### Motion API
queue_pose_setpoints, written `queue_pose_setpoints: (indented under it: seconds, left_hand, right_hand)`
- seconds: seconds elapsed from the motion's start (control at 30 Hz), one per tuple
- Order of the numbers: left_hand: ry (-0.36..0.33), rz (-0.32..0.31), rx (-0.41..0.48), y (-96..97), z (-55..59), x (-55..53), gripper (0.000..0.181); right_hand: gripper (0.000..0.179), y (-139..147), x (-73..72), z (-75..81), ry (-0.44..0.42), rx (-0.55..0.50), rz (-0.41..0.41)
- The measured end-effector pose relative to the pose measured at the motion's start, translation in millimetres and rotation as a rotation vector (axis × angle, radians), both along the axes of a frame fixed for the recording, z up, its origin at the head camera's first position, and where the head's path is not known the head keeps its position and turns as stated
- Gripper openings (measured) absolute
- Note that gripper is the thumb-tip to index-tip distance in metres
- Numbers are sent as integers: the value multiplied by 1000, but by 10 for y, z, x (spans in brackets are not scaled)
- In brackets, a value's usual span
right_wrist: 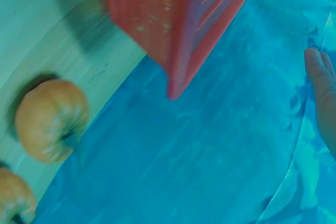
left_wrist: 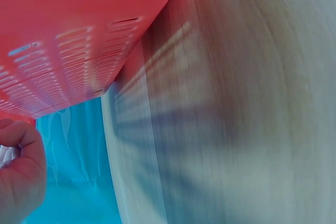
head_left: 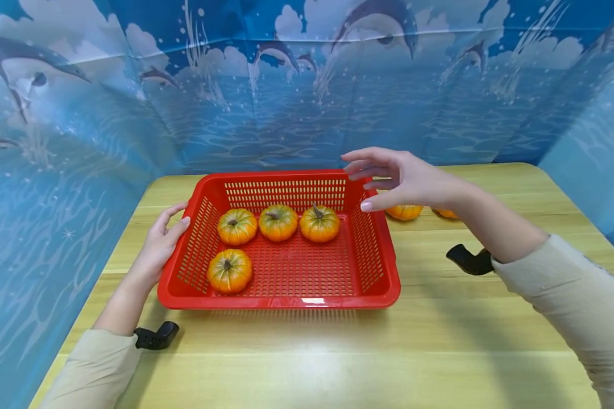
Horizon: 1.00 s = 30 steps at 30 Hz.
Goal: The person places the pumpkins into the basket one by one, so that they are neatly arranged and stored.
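A red plastic basket (head_left: 286, 303) with slotted walls stands on the table, holding several small orange-and-green pumpkins. Three pumpkins (head_left: 278, 222) line its back wall, and another pumpkin (head_left: 229, 271) lies at the front left. My left hand (head_left: 160, 241) grips the basket's left rim, its thumb on top; the left wrist view catches part of that hand (left_wrist: 23, 166) with curled fingers. Above the basket's right back corner hovers my right hand (head_left: 396, 176), fingers apart and loosely bent, nothing between them. Only part of the right hand (right_wrist: 324, 95) appears in the right wrist view.
On the table right of the basket sit two more pumpkins, one pumpkin (head_left: 405, 213) partly behind my right hand and the other pumpkin (head_left: 445, 213) behind my forearm. A blue dolphin-print curtain (head_left: 286, 130) borders the wooden table (head_left: 307, 363) at the back and sides.
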<state>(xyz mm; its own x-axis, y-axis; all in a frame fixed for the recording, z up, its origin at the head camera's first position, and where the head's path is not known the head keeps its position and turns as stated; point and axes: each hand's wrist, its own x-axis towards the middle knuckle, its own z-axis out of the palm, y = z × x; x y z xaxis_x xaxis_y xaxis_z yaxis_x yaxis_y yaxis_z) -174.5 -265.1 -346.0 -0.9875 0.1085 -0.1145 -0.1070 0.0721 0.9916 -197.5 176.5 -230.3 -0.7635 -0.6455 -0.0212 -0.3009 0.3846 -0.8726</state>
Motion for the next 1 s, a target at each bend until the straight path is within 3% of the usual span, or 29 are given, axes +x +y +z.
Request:
queue_pose_setpoints:
  seconds: [0.43, 0.83, 1.0]
  left_hand:
    - [-3, 0, 30, -30, -22, 24, 61]
    - [0, 12, 22, -8, -8, 11, 60]
    - [0, 14, 19, 8, 1, 0, 59]
  right_hand:
    - [64, 617, 79, -71, 73, -56, -182]
    - [68, 1069, 196, -294, 52, -187, -205]
    - [69, 1239, 235, -392, 37, -185, -244]
